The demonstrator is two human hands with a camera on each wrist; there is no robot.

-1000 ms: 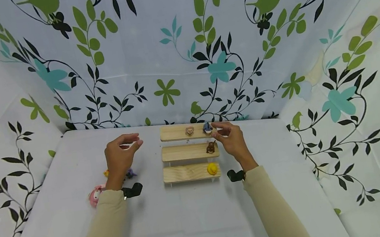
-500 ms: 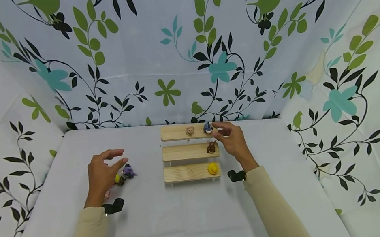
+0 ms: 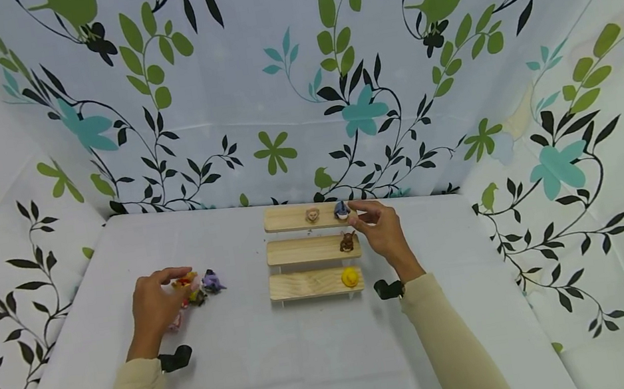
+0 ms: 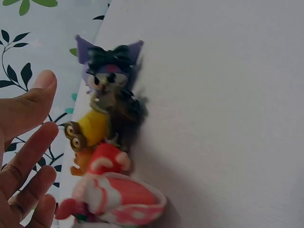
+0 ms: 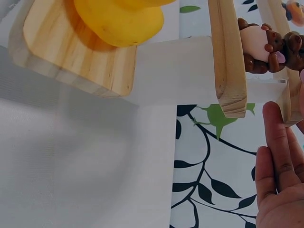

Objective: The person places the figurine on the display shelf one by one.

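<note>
My left hand (image 3: 156,305) hovers at the small toy figures on the left, its thumb and fingers spread with nothing between them. Beside it lie a purple figure with a dark bow (image 4: 111,61), a yellow goggled figure (image 4: 90,130) and a red-and-pink figure (image 4: 126,197). At the right end of the top wooden shelf (image 3: 285,218), my right hand (image 3: 379,228) rests with its fingertips at the board's end, right next to a blue-and-white figure (image 3: 341,210). The right wrist view shows its lower fingers straight; the thumb is mostly cut off.
The three-step wooden stand also bears a tan figure (image 3: 312,215) on top, a brown figure (image 3: 346,241) on the middle shelf (image 3: 302,250) and a yellow figure (image 3: 350,276) on the bottom shelf (image 3: 301,285). Patterned cloth (image 3: 213,101) hangs behind the white table (image 3: 289,366).
My left hand has moved left and toward me, away from the stand and over to the toy figures, uncovering the purple one. The right hand has stayed at the top shelf's end.
</note>
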